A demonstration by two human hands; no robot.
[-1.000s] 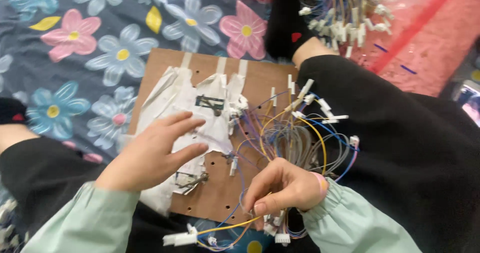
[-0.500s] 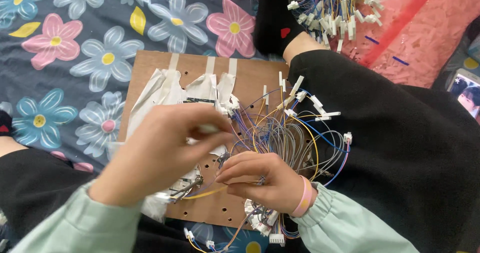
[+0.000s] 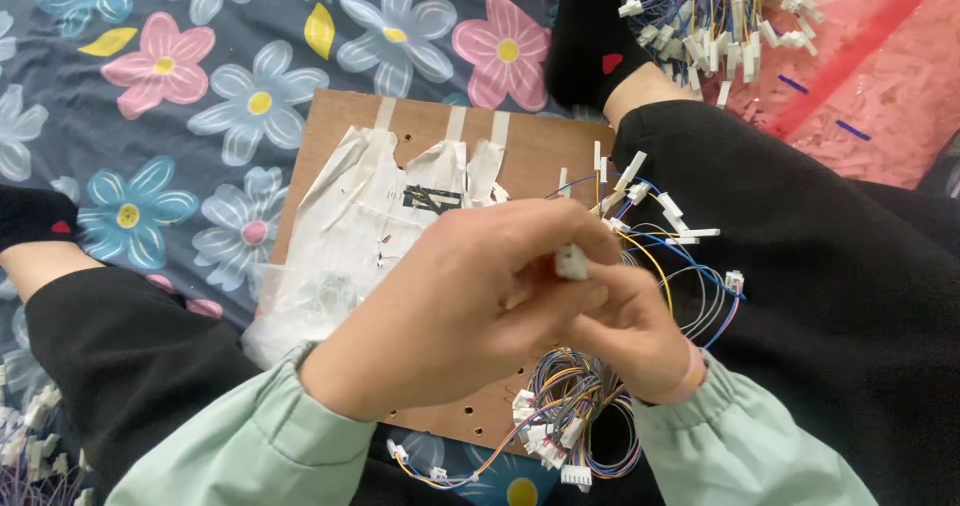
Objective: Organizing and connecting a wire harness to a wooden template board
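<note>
Both hands' fingers [image 3: 590,241] pinch white connector [image 3: 571,262] over board [image 3: 540,151] right edge; loose wires [image 3: 690,296] may snag, yanking it free.

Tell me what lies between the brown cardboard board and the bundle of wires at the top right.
In the head view, a black-trousered leg and a black sock lie between the brown cardboard board and the bundle of coloured wires with white connectors.

white paper sheet [image 3: 370,231] | taped on brown board [image 3: 545,151] | small black label [image 3: 432,199] at its middle
</note>
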